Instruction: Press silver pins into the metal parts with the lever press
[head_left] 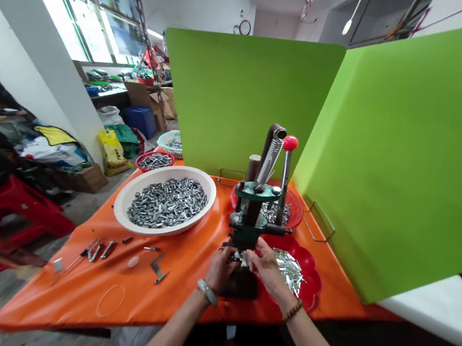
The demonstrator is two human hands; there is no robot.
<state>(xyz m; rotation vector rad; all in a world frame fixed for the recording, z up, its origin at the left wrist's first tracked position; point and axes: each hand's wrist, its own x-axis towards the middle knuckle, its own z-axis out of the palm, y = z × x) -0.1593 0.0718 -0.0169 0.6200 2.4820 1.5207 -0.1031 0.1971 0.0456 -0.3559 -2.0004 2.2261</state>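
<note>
A green hand press (247, 230) with a spring and a red-knobbed lever (286, 169) stands on the orange-covered table. Both of my hands meet low at its front, beneath the press head. My left hand (221, 266), with a pale bangle at the wrist, has its fingers pinched around a small metal part. My right hand (265, 265), wearing a beaded bracelet, pinches at the same spot from the other side; what its fingertips hold is too small to make out. Just right of the press, a red scalloped tray (312, 290) holds many thin silvery pins (289, 270).
A white basin (122, 212) full of small metal parts sits left of the press. Behind the press is a red basket (296, 211) of parts. Wrenches (107, 249), a screwdriver (82, 254) and a rubber band (111, 300) lie on the left. Green panels (245, 100) border the back and right.
</note>
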